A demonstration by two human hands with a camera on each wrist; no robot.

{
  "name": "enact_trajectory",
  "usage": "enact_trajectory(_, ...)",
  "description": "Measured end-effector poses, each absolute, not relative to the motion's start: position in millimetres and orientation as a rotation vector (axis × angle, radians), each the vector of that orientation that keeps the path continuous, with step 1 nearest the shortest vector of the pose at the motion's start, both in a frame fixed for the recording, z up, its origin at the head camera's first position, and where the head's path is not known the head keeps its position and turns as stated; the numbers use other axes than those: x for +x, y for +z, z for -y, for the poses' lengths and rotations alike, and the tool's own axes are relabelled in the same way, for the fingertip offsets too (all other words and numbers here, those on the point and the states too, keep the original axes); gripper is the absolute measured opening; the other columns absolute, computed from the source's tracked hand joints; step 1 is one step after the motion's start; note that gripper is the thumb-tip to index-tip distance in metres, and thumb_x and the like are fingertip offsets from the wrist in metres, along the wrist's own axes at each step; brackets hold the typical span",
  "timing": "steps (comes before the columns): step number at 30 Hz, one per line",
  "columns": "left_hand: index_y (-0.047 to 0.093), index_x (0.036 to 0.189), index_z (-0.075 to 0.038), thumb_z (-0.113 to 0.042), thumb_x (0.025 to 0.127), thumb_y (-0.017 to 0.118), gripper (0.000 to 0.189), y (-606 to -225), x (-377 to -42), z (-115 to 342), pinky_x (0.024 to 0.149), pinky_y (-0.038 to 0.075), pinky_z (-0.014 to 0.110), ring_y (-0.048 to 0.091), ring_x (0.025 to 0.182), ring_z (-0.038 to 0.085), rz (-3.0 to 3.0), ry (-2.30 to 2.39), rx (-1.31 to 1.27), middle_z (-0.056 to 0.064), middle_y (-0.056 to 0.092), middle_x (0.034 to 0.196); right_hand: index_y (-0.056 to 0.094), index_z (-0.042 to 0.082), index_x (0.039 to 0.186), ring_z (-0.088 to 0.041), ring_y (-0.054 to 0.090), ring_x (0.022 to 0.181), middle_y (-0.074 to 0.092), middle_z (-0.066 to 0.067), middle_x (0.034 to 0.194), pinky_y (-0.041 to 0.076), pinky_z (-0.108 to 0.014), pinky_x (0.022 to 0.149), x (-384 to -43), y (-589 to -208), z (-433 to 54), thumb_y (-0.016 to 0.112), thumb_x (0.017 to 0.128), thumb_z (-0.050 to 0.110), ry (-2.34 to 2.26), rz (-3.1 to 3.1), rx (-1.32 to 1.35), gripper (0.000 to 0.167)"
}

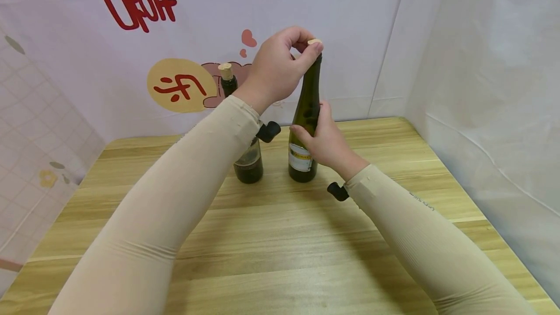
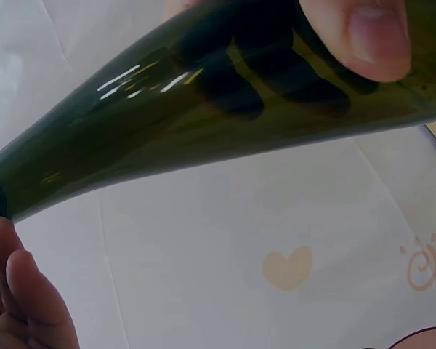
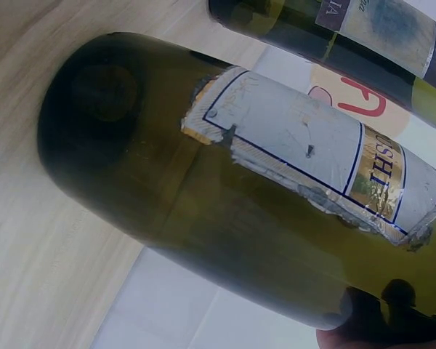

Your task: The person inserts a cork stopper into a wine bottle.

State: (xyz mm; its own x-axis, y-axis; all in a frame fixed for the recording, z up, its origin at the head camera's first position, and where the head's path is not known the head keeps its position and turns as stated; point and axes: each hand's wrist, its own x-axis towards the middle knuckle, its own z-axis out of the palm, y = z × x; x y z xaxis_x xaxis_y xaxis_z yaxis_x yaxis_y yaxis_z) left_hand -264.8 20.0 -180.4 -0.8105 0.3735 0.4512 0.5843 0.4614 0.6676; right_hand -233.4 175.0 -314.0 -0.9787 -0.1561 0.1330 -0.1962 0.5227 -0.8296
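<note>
A green wine bottle (image 1: 309, 92) with a torn white and gold label (image 3: 298, 145) stands upright on the wooden table. At its mouth, my left hand (image 1: 280, 64) pinches a pale cork (image 1: 314, 41) between thumb and fingers. How deep the cork sits is hidden by that hand. Lower down, my right hand (image 1: 330, 142) grips the bottle's body, its thumb on the near side and its fingers showing dark through the glass in the left wrist view. Behind my left forearm stands a second, dark wine bottle (image 1: 250, 171), with a cork (image 1: 225, 69) protruding from its neck.
The wooden table (image 1: 262, 261) ends at a white printed curtain (image 1: 350, 23) behind the bottles. Another white sheet (image 1: 494, 86) hangs along the right side. Small black wrist mounts (image 1: 268, 131) stick out from both sleeves near the bottles.
</note>
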Motion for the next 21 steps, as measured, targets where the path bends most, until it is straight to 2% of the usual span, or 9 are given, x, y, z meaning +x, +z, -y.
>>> enact_trajectory(21,0.069,0.120,-0.018,-0.039,0.108,0.060,0.025,-180.8,-264.1,-19.5,0.081,0.048,0.025,0.059,0.095,0.013,2.480,-1.328,-0.807,-0.006,0.065,0.108,0.014,0.016,0.158,-0.032,0.059,0.129,0.052,-0.013,0.142,0.048,-0.058,0.111,-234.9,-316.6,-175.3,0.065,0.103,0.043,1.509,2.684,0.340,0.080)
